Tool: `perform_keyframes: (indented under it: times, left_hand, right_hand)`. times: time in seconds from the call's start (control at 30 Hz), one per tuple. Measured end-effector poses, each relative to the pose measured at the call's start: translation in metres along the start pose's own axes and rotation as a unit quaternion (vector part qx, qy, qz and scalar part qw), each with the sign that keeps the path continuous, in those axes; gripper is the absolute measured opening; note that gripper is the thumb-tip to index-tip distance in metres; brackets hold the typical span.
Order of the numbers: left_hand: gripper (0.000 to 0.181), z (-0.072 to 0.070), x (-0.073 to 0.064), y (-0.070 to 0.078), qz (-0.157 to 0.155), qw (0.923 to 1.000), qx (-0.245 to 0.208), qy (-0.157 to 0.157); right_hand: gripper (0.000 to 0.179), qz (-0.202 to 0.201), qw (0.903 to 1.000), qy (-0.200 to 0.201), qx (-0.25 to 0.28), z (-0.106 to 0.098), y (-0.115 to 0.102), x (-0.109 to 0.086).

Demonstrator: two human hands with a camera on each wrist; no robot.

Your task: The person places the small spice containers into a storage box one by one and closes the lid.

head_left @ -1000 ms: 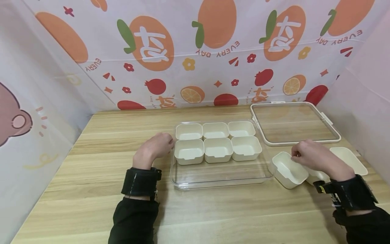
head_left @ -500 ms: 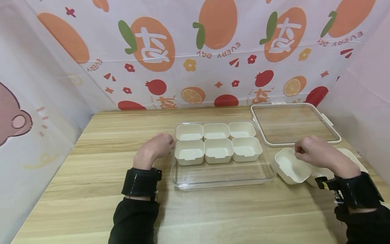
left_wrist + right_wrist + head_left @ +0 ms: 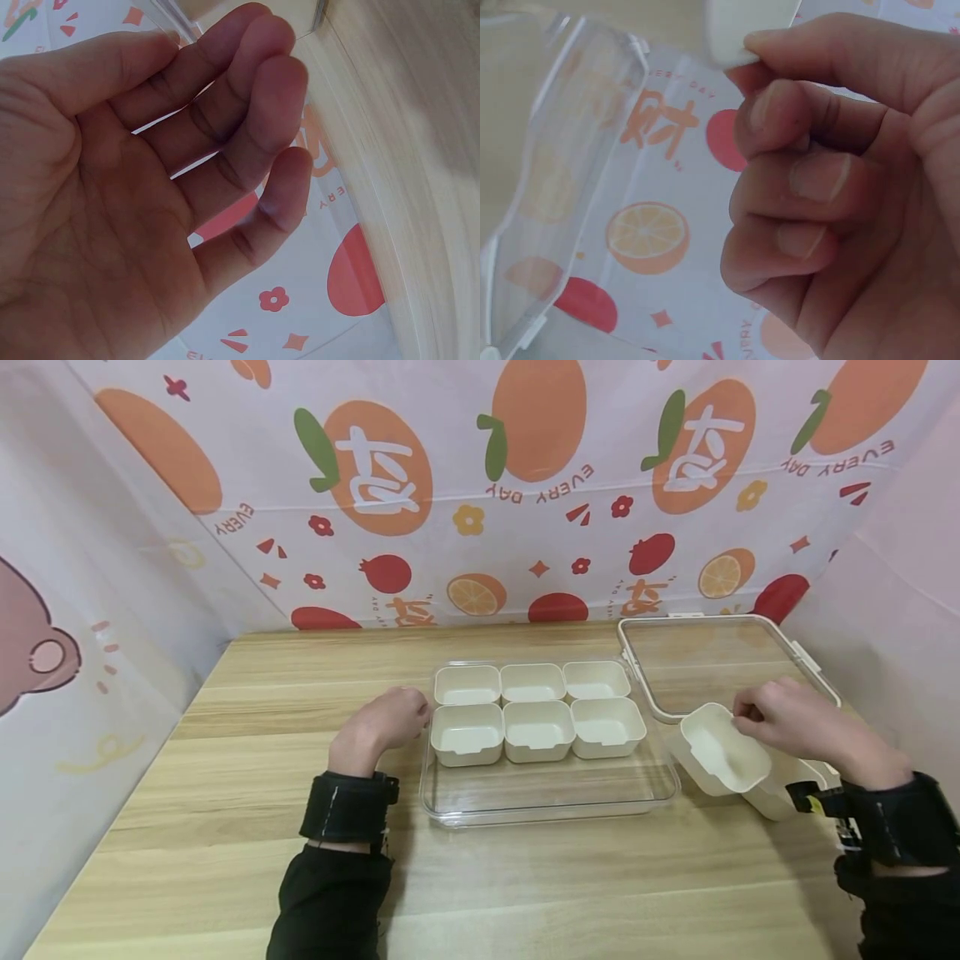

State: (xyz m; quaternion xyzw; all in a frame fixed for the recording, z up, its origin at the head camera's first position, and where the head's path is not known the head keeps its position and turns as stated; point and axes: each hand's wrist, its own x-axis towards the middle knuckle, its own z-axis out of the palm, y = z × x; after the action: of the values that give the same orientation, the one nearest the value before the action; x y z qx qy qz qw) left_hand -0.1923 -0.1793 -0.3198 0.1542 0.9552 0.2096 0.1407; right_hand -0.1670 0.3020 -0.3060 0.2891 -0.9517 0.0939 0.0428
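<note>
My right hand pinches the rim of a small cream bin between thumb and index finger. The bin is tilted, its open side up. In the right wrist view, the bin's pale edge shows at the thumb tip. Beneath it on the table is another cream bin, partly hidden. My left hand, its fingers loosely bent, lies against the left side of a clear plastic box. Two rows of cream bins fill the box's back part. In the left wrist view, the palm holds nothing.
A clear lid with a cream frame lies at the back right, beyond my right hand. Fruit-print cloth hangs behind the wooden table. Pale cloth also covers both sides.
My right hand has raised the cream bin a little and moved it slightly right and away, tilting it. More of the bin underneath shows. The left hand stays in place.
</note>
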Motion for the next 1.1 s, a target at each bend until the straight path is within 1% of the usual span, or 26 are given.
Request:
perform_keyframes:
  times: [0.13, 0.27, 0.33, 0.47, 0.57, 0.73, 0.8, 1.0, 1.1]
  left_hand:
    - [0.037, 0.0, -0.001, 0.001, 0.002, 1.0, 0.0, 0.002]
    - [0.037, 0.0, -0.002, 0.001, 0.006, 1.0, 0.001, 0.002]
    - [0.036, 0.0, -0.001, 0.001, 0.005, 1.0, 0.003, 0.001]
    - [0.033, 0.0, 0.0, 0.0, 0.0, 1.0, 0.004, -0.001]
    - [0.032, 0.0, 0.0, 0.0, 0.0, 1.0, 0.008, -0.001]
    - [0.032, -0.001, 0.0, 0.0, -0.002, 0.9999, 0.011, -0.002]
    - [0.033, 0.0, 0.0, 0.0, -0.001, 0.9999, 0.012, -0.002]
    - [0.035, 0.0, 0.001, 0.0, 0.007, 0.9998, 0.02, 0.0]
    - [0.035, 0.0, 0.0, 0.0, 0.009, 0.9997, 0.021, 0.001]
  right_hand:
    - [0.022, -0.021, 0.9989, 0.037, -0.02, -0.006, -0.004, 0.005]
    - [0.023, -0.022, 0.9986, 0.041, -0.023, -0.011, -0.011, 0.013]
    - [0.023, -0.022, 0.9989, 0.036, -0.021, -0.014, -0.014, 0.018]
    - [0.024, -0.039, 0.9983, 0.04, -0.018, -0.018, -0.022, 0.027]
    - [0.023, -0.043, 0.9984, 0.033, -0.013, -0.022, -0.03, 0.036]
    - [0.017, -0.033, 0.9994, 0.0, 0.001, -0.028, -0.044, 0.05]
    - [0.016, -0.034, 0.9994, -0.008, 0.006, -0.029, -0.049, 0.055]
    - [0.024, -0.059, 0.9982, -0.004, 0.011, -0.032, -0.061, 0.067]
    - [0.022, -0.063, 0.9978, -0.009, 0.018, -0.033, -0.068, 0.073]
